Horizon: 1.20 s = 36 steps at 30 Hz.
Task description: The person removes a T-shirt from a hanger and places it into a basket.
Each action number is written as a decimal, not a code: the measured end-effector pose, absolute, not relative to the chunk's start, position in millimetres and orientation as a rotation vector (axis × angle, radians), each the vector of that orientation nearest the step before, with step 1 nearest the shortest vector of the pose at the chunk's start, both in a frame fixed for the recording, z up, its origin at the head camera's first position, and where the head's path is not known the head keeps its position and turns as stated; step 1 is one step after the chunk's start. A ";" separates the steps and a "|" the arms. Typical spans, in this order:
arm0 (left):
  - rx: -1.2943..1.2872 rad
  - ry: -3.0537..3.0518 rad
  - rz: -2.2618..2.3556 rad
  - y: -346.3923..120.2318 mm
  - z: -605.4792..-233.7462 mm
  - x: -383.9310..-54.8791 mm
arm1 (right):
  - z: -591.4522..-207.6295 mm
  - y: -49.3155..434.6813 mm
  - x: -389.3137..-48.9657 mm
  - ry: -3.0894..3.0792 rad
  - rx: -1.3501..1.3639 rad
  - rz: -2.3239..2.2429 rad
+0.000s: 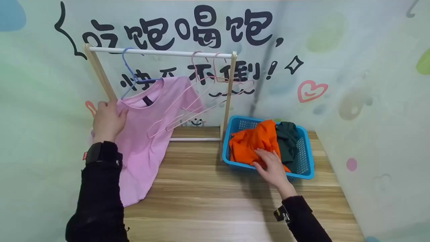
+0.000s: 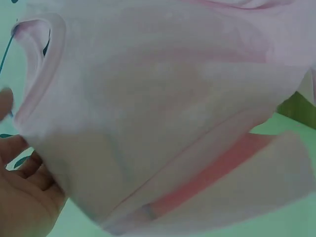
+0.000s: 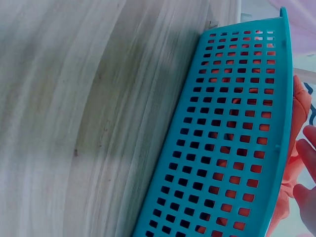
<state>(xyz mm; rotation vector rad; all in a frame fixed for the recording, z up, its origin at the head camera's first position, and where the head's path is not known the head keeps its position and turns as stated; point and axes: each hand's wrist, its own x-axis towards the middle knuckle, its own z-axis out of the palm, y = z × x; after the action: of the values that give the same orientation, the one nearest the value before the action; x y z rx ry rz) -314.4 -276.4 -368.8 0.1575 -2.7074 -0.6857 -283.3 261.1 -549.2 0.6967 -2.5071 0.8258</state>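
A pink T-shirt [image 1: 144, 134] hangs on a blue hanger [image 1: 125, 64] from the rack's top bar. At its near shoulder is my left hand [image 1: 109, 121], fingers relaxed and thumb apart; in the left wrist view the fingertips lie along the edge of the T-shirt [image 2: 148, 98]. My right hand [image 1: 272, 169] reaches over the front rim of a blue basket [image 1: 310, 161], its fingers loosely spread against an orange garment [image 1: 255, 137]. Beside that, a dark green garment [image 1: 287, 141] is bunched up. The right wrist view shows the perforated basket side [image 3: 222, 128].
Two pink hangers [image 1: 193, 62] hang at the right end of the rack's white bar [image 1: 161, 52]. A wooden upright [image 1: 228, 97] stands close to the basket. Wood-grain tabletop [image 1: 201, 201] lies below, and a printed backdrop [image 1: 369, 111] encloses the back and sides.
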 end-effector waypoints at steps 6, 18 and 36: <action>0.268 -2.685 -0.786 -265.9 -368.5 -312.8 | -547.2 259.0 -279.0 -2.495 0.699 0.832; 0.307 -2.451 -0.806 -257.6 -367.3 -313.3 | -543.1 253.6 -279.3 -2.444 0.723 0.843; 0.193 -2.465 -0.812 -277.3 -470.7 -287.8 | -550.2 251.7 -276.8 -2.395 0.753 0.842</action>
<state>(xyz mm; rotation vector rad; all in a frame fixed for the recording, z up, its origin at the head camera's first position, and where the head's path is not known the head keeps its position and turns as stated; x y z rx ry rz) -287.8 -277.3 -470.7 0.1931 -2.4646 -0.8124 -276.8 251.7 -550.2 0.7526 -2.3948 0.8425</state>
